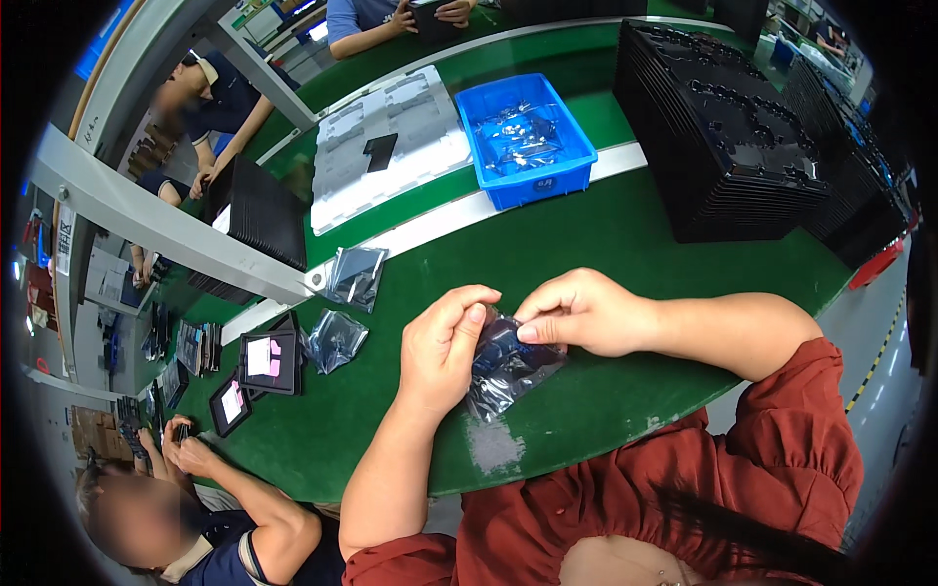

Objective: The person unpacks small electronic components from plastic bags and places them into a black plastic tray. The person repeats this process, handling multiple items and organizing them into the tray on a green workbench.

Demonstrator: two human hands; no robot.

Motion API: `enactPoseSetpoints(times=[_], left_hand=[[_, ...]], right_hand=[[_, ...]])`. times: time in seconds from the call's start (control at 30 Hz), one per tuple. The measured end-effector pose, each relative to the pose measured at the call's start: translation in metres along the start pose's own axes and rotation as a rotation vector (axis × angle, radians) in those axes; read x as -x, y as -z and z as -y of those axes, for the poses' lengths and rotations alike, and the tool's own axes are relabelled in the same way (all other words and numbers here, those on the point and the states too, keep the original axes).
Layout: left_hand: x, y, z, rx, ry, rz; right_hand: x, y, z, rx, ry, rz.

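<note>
A shiny, see-through dark plastic bag (pixel 513 366) is between my hands, over the near part of the green table. At the bag's left upper edge my left hand (pixel 442 347) pinches it, thumb against the fingers. My right hand (pixel 576 317) grips the bag's upper right edge between thumb and forefinger. Something dark and bluish shows inside the bag, too blurred by the glossy film to name. Two similar bags lie to the left: one bag (pixel 337 339) close by, another bag (pixel 355 277) just beyond it.
Past my hands stands a blue bin (pixel 528 181) holding small bagged parts. A tall stack of black trays (pixel 723 146) rises at the right. White trays (pixel 391 127) lie behind at the left, near a grey metal post (pixel 176 220). Co-workers sit left and across.
</note>
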State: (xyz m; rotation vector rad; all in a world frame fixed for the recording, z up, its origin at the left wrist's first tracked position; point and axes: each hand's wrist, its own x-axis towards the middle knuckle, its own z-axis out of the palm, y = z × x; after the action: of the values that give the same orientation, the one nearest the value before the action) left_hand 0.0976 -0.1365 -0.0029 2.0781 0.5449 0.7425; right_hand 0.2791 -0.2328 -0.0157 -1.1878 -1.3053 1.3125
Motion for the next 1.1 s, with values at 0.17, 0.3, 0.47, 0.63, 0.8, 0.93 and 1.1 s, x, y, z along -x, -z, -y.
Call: enactPoseSetpoints(times=[0.17, 0.3, 0.47, 0.63, 0.8, 0.93, 1.1], left_hand=[[-0.003, 0.000, 0.004, -0.097, -0.020, -0.010], [-0.005, 0.001, 0.004, -0.156, -0.106, -0.052], [-0.004, -0.006, 0.000, -0.274, -0.170, 0.045], [0.000, -0.007, -0.001, -0.227, -0.091, 0.076], [0.001, -0.009, -0.002, -0.179, -0.149, 0.022], [0.000, -0.009, 0.000, -0.193, -0.180, 0.009], [-0.001, -0.008, 0.004, -0.207, -0.186, 0.004]], right_hand=[[-0.010, 0.004, -0.010, -0.206, -0.120, -0.059], [-0.013, 0.008, -0.010, -0.248, -0.113, -0.148], [-0.012, 0.009, -0.014, -0.259, -0.096, -0.107], [-0.013, 0.013, -0.016, -0.265, -0.093, -0.062], [-0.011, 0.014, -0.006, -0.286, -0.139, 0.025], [-0.010, 0.014, -0.004, -0.249, -0.148, 0.027], [-0.008, 0.018, 0.000, -0.173, -0.105, 0.052]])
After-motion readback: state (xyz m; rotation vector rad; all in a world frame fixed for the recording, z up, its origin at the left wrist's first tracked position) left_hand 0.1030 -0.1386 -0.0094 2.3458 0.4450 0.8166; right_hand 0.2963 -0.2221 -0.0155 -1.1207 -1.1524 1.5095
